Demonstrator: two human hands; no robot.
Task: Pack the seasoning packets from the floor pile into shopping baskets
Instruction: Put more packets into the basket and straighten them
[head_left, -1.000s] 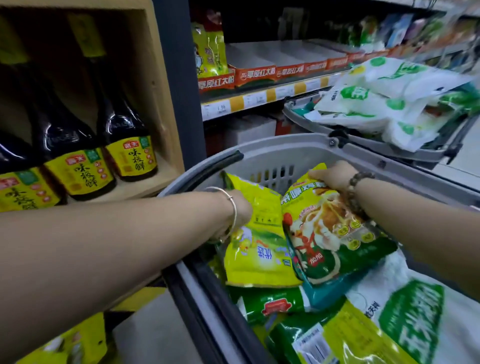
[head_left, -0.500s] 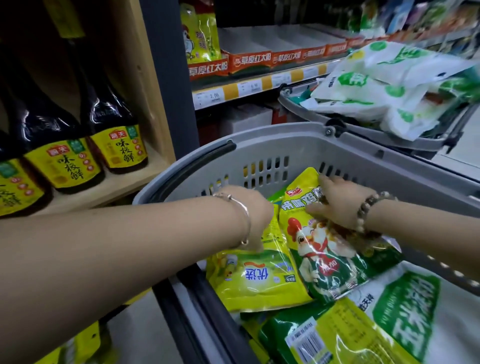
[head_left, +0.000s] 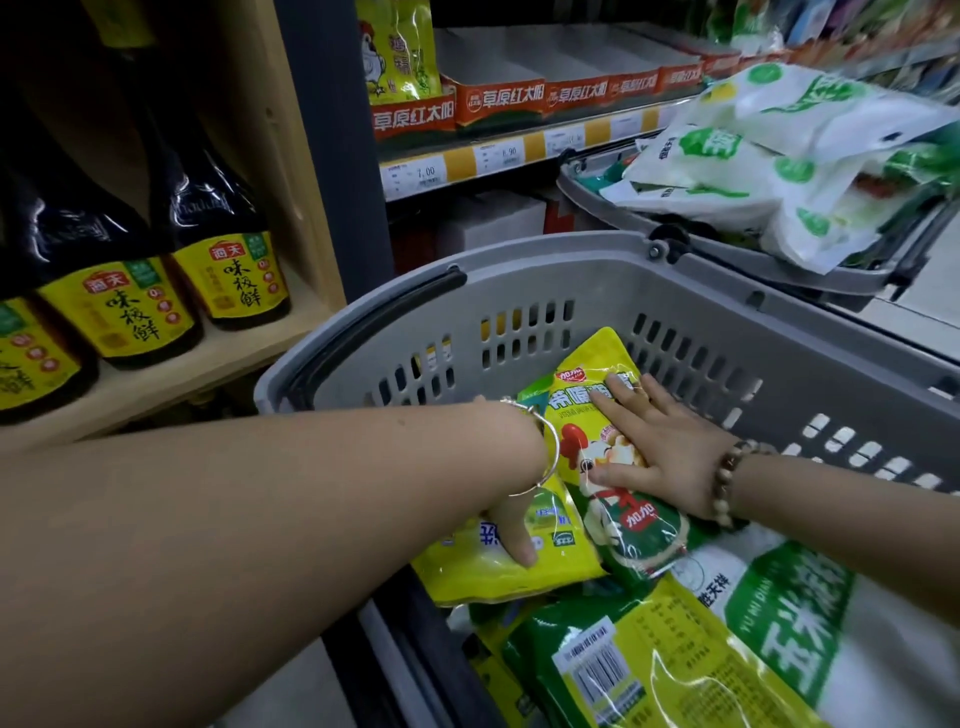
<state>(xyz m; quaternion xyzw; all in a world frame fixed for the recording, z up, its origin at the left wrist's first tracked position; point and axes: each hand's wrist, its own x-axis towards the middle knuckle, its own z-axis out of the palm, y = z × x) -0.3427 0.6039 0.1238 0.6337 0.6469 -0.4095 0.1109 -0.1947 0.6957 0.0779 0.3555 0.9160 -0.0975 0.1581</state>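
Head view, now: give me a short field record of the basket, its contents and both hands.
container: grey basket, near, partly filled
top packets: rooster packet beside yellow packet
right hand: flat, fingers straight, pressing the rooster packet
left hand: one digit on the yellow packet; the rest hidden
behind: second basket heaped with white-green bags
left shelf: dark sauce bottles

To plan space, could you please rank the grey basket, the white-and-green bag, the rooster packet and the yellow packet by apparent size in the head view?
1. grey basket
2. white-and-green bag, though nearer the camera and cropped
3. rooster packet and yellow packet: alike, both partly covered, so unranked
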